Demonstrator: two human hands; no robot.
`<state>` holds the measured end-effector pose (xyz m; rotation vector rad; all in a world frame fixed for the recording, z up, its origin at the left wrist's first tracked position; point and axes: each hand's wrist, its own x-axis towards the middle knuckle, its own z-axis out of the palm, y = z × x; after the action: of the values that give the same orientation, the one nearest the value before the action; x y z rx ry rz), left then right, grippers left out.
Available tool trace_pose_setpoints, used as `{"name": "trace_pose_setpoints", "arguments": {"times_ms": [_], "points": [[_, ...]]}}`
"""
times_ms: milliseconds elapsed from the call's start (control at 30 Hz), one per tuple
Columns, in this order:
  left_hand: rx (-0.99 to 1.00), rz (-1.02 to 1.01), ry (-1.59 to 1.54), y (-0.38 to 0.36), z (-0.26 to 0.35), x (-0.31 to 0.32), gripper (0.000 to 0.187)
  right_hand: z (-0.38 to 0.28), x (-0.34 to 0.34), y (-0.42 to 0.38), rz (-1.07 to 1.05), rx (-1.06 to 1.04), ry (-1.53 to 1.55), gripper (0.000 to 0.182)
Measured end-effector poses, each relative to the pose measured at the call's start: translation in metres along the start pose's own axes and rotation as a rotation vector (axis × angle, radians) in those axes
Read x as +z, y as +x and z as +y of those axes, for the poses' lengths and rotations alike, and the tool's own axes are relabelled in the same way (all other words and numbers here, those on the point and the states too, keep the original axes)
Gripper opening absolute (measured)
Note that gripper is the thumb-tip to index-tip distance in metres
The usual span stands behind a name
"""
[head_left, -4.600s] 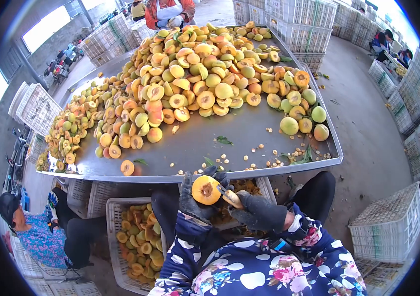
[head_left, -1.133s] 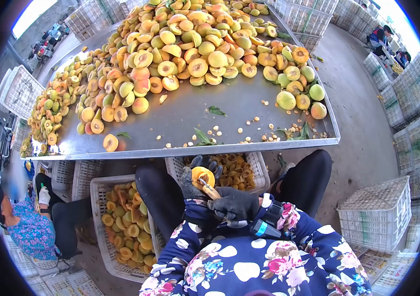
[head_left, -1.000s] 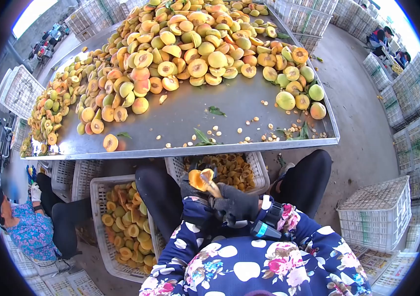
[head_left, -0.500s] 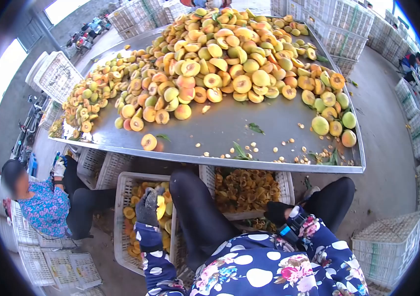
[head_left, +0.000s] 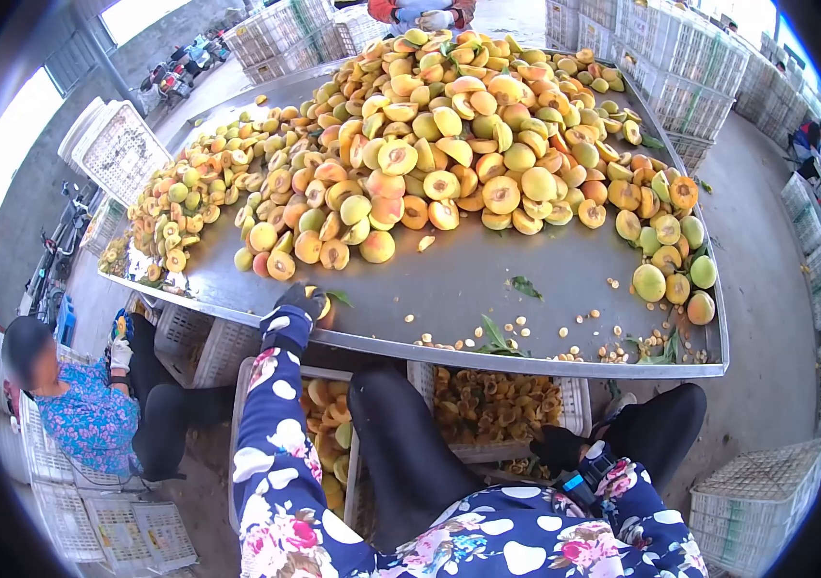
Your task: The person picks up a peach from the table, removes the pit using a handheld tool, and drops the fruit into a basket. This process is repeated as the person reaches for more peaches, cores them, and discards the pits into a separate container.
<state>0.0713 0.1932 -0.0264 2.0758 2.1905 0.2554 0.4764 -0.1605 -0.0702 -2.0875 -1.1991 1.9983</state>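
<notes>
My left hand (head_left: 301, 302), in a dark glove, reaches to the near left edge of the metal table (head_left: 468, 275). Its fingers are curled over a peach half (head_left: 325, 309), which shows beside the glove. Behind it lies a big heap of halved yellow peaches (head_left: 449, 125), many with the pit hollow facing up. My right hand (head_left: 557, 449), gloved in black, stays low between my knees, beside the crate of brown-orange scraps (head_left: 579, 405); its fingers are too dark to make out. Below my left arm stands a white crate (head_left: 354, 472) of peach halves.
Loose pits (head_left: 521, 321) and green leaves (head_left: 495, 333) lie along the table's front. At the left sits a person (head_left: 92, 405) in a flowered top; another person's gloved hands (head_left: 435, 19) are at the far side. Stacked white crates (head_left: 680, 67) stand behind, and one crate (head_left: 757, 501) at right.
My left hand has left the crate, where it held a yellow peach half, and moved up to the table edge onto another half. My right hand stays low. The view has shifted slightly.
</notes>
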Motion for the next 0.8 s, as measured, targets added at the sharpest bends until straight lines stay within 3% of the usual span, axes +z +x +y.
{"name": "trace_pose_setpoints", "arguments": {"times_ms": [100, 133, 233, 300, 433, 467, 533, 633, 733, 767, 800], "points": [[0.191, 0.020, -0.121, -0.004, 0.019, -0.005, 0.025, 0.000, 0.003, -0.003, 0.000, -0.001, 0.061, 0.037], [0.202, 0.019, -0.308, -0.013, 0.024, -0.011, 0.026, -0.004, 0.002, -0.007, 0.000, -0.004, 0.050, 0.037], [-0.094, -0.237, -1.198, -0.043, 0.046, -0.042, 0.030, -0.012, -0.003, -0.016, -0.030, -0.041, 0.033, 0.036], [-0.124, -0.431, -1.599, -0.090, 0.069, -0.081, 0.036, -0.021, -0.008, -0.029, -0.069, -0.132, 0.085, 0.035], [0.170, -0.660, -1.680, -0.141, 0.083, -0.062, 0.042, -0.057, -0.018, -0.077, -0.046, -0.422, 0.274, 0.031], [0.109, -0.763, -1.837, -0.161, 0.099, -0.065, 0.041, -0.067, -0.018, -0.088, -0.008, -0.487, 0.312, 0.030], [0.082, -0.688, -1.878, -0.192, 0.132, -0.058, 0.047, -0.088, -0.021, -0.108, -0.016, -0.535, 0.442, 0.029], [-0.030, -0.715, -2.033, -0.234, 0.176, -0.055, 0.040, -0.102, -0.014, -0.118, 0.030, -0.603, 0.564, 0.030], [0.002, -0.678, -1.747, -0.260, 0.209, -0.048, 0.035, -0.112, -0.008, -0.124, 0.119, -0.648, 0.612, 0.029], [-0.127, -0.714, -1.834, -0.269, 0.215, -0.039, 0.033, -0.112, -0.007, -0.127, 0.150, -0.661, 0.623, 0.029], [0.244, -0.548, -1.476, -0.270, 0.217, -0.038, 0.033, -0.108, -0.007, -0.127, 0.182, -0.674, 0.633, 0.030]]}}
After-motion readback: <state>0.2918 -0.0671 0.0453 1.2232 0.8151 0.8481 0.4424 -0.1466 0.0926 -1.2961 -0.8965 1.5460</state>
